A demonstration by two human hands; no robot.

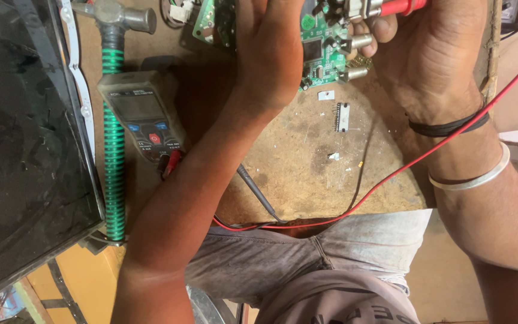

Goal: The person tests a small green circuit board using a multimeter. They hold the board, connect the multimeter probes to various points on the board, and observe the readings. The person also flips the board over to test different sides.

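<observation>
Pressing left hand point(268, 54) on circuit board point(322, 51), right hand point(433, 48) gripping red probe point(403, 6)

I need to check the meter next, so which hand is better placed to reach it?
Probably left: the left hand rests on the green circuit board nearer the multimeter, while the right hand is gripping the red probe.

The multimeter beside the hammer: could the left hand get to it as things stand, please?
Probably yes. The left hand rests on the green circuit board, and the multimeter lies just beside that forearm on the bench, with nothing covering it.
</observation>
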